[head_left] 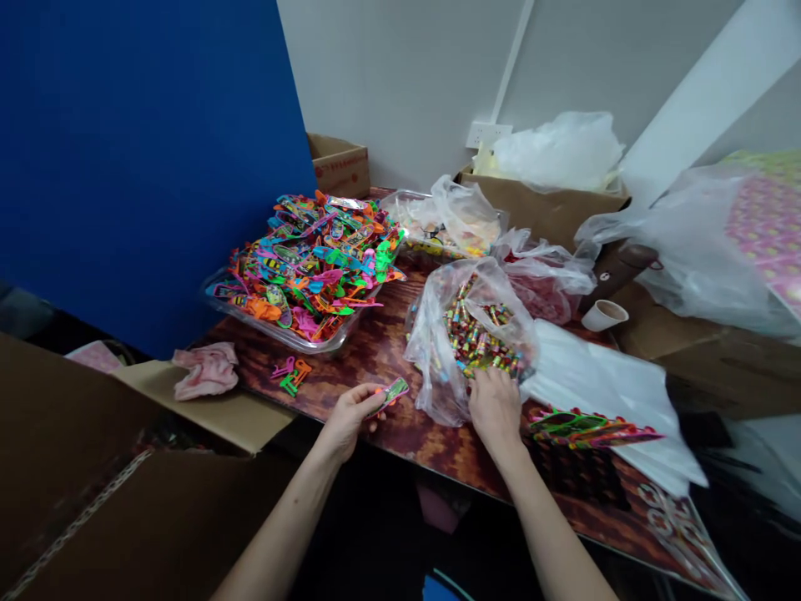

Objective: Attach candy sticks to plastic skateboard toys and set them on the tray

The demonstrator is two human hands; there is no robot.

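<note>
My left hand (pixel 351 415) pinches a small green and pink toy piece (pixel 391 392) just above the dark patterned table (pixel 388 342). My right hand (pixel 496 402) reaches into a clear plastic bag (pixel 438 359) full of small colourful wrapped items (pixel 479 338); its fingertips are buried among them, so what they hold is hidden. To the right of that hand lies a flat pack of colourful toys (pixel 588 427) on a stack of clear plastic sleeves (pixel 601 384).
A clear tray (pixel 275 330) heaped with bright plastic toys stands at the back left, with loose orange, pink and green pieces (pixel 291 374) in front. A pink cloth (pixel 206 370) lies on an open cardboard box (pixel 125 467). More bags, boxes and a white cup (pixel 604 315) crowd the back.
</note>
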